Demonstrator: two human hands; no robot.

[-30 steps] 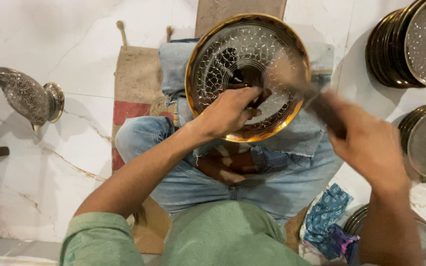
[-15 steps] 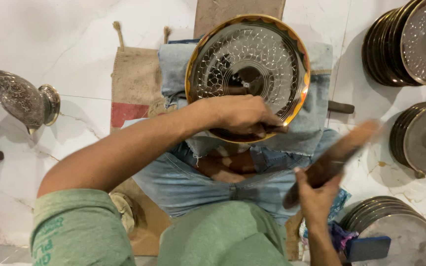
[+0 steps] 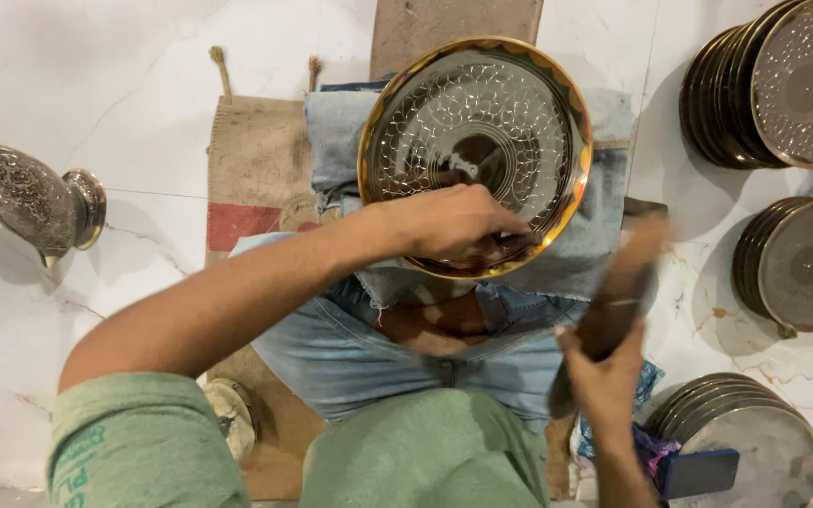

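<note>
A round engraved metal plate [image 3: 482,122] with a gold rim rests tilted on folded denim cloth over my lap. My left hand [image 3: 454,226] lies on the plate's lower edge, fingers closed around a small tool that I can barely see against the plate. My right hand [image 3: 604,376] is raised to the right of my lap and grips a brown wooden mallet [image 3: 623,282], blurred by motion, its head near the plate's right rim.
Stacks of similar engraved plates stand at the upper right [image 3: 783,85], middle right [image 3: 802,263] and lower right [image 3: 745,442]. An ornate metal spout-shaped piece [image 3: 30,198] lies on the white marble floor at left. A burlap mat [image 3: 256,169] is under me.
My right hand swung the mallet down and away from the plate to my right side, and now it rises again toward the rim. My left hand stays on the plate's lower edge.
</note>
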